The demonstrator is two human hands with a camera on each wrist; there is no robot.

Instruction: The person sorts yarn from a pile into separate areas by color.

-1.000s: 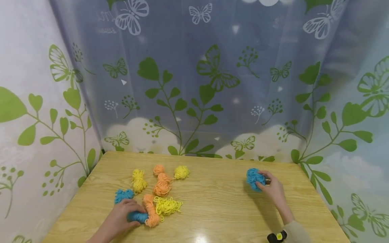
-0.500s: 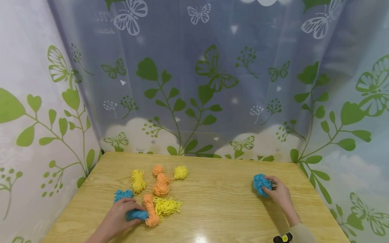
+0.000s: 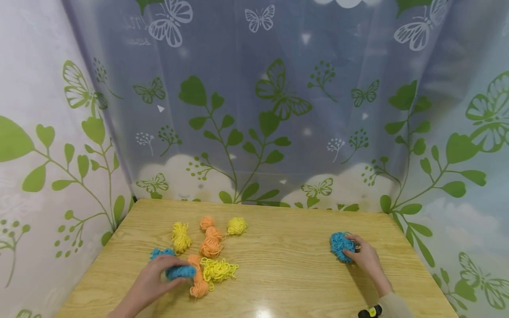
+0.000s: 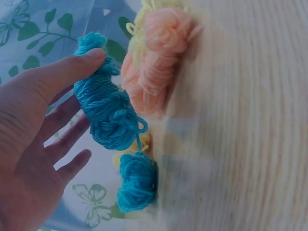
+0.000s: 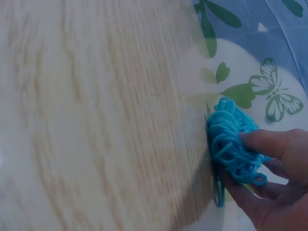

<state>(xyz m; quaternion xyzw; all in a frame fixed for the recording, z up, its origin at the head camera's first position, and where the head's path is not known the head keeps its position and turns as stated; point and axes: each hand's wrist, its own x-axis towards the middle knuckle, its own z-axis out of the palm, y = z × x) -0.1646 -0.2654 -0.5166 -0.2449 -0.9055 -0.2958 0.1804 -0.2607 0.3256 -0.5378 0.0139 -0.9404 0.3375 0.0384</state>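
A printed curtain [image 3: 238, 79] with green leaves and butterflies stands behind and on both sides of a wood-grain desk [image 3: 286, 260], which carries a bright reflection [image 3: 262, 312] low in the head view. The left hand [image 3: 154, 279] pinches a long blue bundle [image 3: 181, 272] of yarn between thumb and fingers; in the left wrist view the thumb lies near one end, and other fingers fan out behind. In the head view that bundle overlaps the near orange bundle [image 3: 199, 283], though whether the two touch cannot be told. Just beyond the left hand sits a small blue bundle [image 3: 161, 253], with a yellow bundle [image 3: 181, 238] farther back. A yellow heap [image 3: 218, 270] lies just beside the near orange bundle, the far orange bundle [image 3: 212, 243] lies behind these two, and a yellow ball [image 3: 237, 226] is near it on the right. Well apart, on the right side of the desk, the right hand [image 3: 366, 256] pinches a round blue bundle [image 3: 340, 247] between thumb and fingers, a loose loop showing at its edge in the right wrist view; a black band [image 3: 370, 312] sits by the edge of a pale sleeve [image 3: 393, 305]
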